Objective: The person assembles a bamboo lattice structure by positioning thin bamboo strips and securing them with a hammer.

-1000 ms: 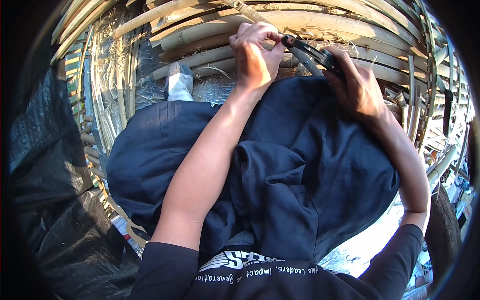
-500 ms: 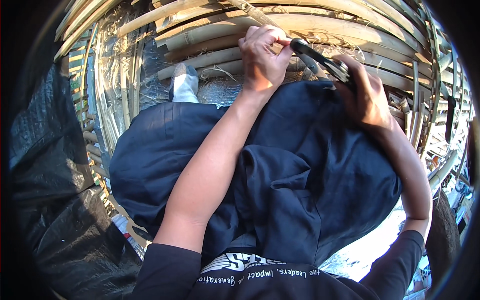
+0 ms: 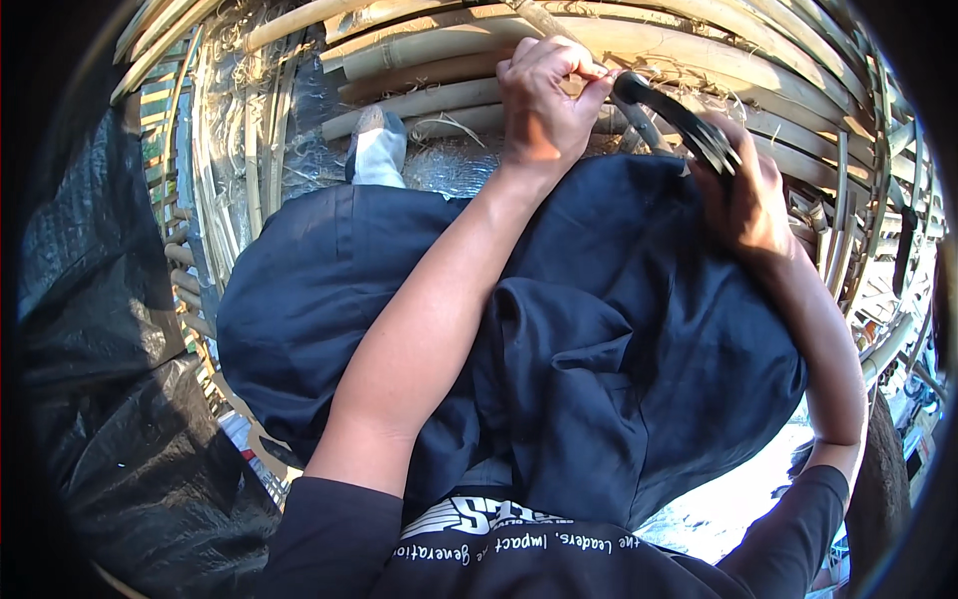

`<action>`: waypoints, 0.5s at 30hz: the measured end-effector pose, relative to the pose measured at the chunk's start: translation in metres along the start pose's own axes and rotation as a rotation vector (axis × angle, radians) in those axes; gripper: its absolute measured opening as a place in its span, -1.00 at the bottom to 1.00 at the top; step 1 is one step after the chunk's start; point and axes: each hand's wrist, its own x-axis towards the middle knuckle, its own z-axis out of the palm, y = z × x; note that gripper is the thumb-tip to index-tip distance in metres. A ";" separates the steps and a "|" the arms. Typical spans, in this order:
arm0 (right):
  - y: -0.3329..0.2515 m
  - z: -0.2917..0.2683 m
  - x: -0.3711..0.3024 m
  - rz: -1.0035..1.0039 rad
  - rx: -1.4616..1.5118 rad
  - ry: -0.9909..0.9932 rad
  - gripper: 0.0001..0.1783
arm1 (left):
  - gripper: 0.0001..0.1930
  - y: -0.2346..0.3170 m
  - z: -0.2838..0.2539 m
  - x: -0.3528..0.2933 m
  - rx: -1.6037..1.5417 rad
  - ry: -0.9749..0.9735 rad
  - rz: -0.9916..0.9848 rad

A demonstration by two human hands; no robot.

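The right hand (image 3: 748,205) grasps a dark, curved tool (image 3: 682,119) over bamboo poles (image 3: 429,50); its rounded end sits just beside the clenched left hand (image 3: 547,105), whose contents, if any, are unclear.

Glossy tool (image 3: 677,116), smooth bamboo (image 3: 679,42), shiny plastic sheet (image 3: 110,419), satiny cloth trousers (image 3: 349,280)
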 end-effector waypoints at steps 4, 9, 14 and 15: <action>-0.004 -0.003 -0.001 -0.003 -0.086 -0.098 -0.47 | -0.82 -0.001 0.002 0.003 -0.064 0.013 -0.023; 0.001 0.000 0.002 0.193 -0.184 -0.182 -0.46 | -0.83 0.000 0.003 0.003 -0.046 0.035 0.028; -0.006 0.000 0.004 0.204 -0.113 -0.128 -0.54 | -0.82 -0.002 0.005 0.005 -0.064 0.062 0.053; 0.000 0.008 0.001 0.161 -0.136 -0.171 -0.54 | -0.82 -0.002 0.002 0.002 -0.059 0.063 0.050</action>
